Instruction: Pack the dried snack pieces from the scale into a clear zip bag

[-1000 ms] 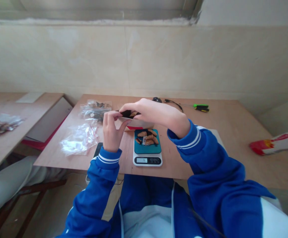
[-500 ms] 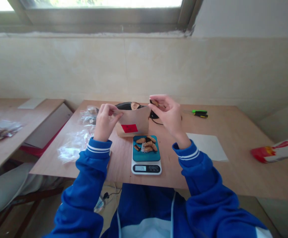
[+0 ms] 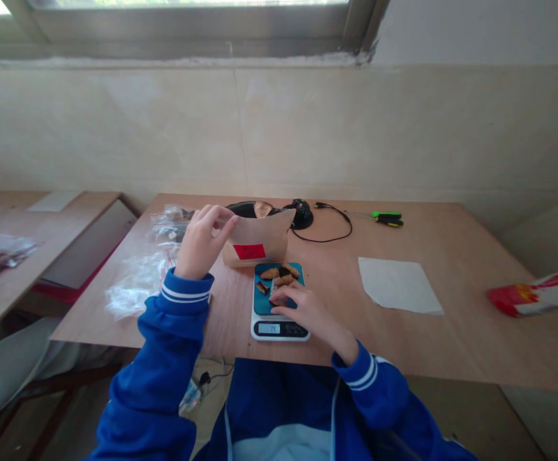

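My left hand [image 3: 206, 241] pinches the upper left edge of a brown paper bag [image 3: 260, 230] with a red label, which stands upright behind the scale. My right hand [image 3: 308, 314] is low over the teal plate of a white kitchen scale [image 3: 256, 325]. Its thumb and fingertips close around a brown piece at the plate's near side, partly hidden by the fingers. Several brown and dark pieces that look like dried mushrooms [image 3: 270, 273] lie on the plate. Another tan piece [image 3: 262, 209] shows just above the bag's rim, by a black dish-like object [image 3: 242, 209].
Clear plastic bags [image 3: 135, 285] lie at left. Behind the paper bag are a black round device [image 3: 302, 215] and a black cable [image 3: 349, 224]. Green and black-handled tools [image 3: 387, 218], white paper [image 3: 398, 285] and a red-white package [image 3: 523, 296] lie rightward. Another person's leg [image 3: 10, 368] shows at left.
My right hand has moved from beside the bag's mouth, where it held a dark brown piece, down to the scale plate. My left hand keeps its hold on the bag.
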{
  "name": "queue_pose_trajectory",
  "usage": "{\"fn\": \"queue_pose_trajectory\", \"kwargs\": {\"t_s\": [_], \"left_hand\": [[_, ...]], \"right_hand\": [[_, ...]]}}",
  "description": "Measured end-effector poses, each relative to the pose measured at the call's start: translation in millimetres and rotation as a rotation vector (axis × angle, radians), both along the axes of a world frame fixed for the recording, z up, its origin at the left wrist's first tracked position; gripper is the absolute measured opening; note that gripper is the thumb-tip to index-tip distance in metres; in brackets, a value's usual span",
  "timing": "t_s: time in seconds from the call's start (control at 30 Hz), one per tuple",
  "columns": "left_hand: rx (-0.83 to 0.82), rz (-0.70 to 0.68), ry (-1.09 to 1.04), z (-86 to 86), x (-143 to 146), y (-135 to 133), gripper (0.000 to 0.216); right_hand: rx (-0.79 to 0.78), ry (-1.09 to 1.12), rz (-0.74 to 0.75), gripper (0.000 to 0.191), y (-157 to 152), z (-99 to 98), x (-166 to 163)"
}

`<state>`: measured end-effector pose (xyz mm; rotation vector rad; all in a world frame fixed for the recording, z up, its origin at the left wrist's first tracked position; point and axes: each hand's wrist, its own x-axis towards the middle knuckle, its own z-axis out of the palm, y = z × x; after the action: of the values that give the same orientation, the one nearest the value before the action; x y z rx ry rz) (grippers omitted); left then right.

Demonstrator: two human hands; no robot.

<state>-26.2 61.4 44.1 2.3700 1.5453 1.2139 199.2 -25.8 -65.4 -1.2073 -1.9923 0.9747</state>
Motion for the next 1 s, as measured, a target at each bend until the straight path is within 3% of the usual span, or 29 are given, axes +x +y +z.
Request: {"fn": "queue_pose_trajectory", "kwargs": {"t_s": [0.1,0.2,0.37,0.4,0.5,0.67,0.87,1.0], "left_hand": [[-0.001,0.0,-0.002,-0.4,0,-3,0.017],[-0.015,-0.01,-0.004,-0.5,0,-7,0.016],[-0.013,-0.036,-0.015,-0.6,2,-16,0.018],[-0.013,-0.039,-0.007,-0.8,3,-18,0.02],[-0.007,-0.026,0.052,-2.7,7,-23,0.026],[0.033,-0.004,0.141,-9.1,16,-28,0.032],[-0.019,0.001,0.162,-10.3,18,-32,0.03],[-0.005,-0.011,0.163,-8.5,18,-32,0.028]], "right_hand": [[0.198,-0.13,0.065,0.008,0,-8.4,-2],[0.332,-0.098,0.046,0.012,3,4.6,2],[0.56,0.1,-0.244,0.02,25,78.5,17],[0.62,0.084,-0.241,0.024,34,94.9,18],[0.712,-0.131,-0.048,0.035,61,133.1,16],[0.742,-0.509,0.195,0.052,88,157.2,2],[0.626,-0.794,0.276,0.031,91,164.9,0],[0.606,-0.864,0.272,0.026,87,176.3,-3]]}}
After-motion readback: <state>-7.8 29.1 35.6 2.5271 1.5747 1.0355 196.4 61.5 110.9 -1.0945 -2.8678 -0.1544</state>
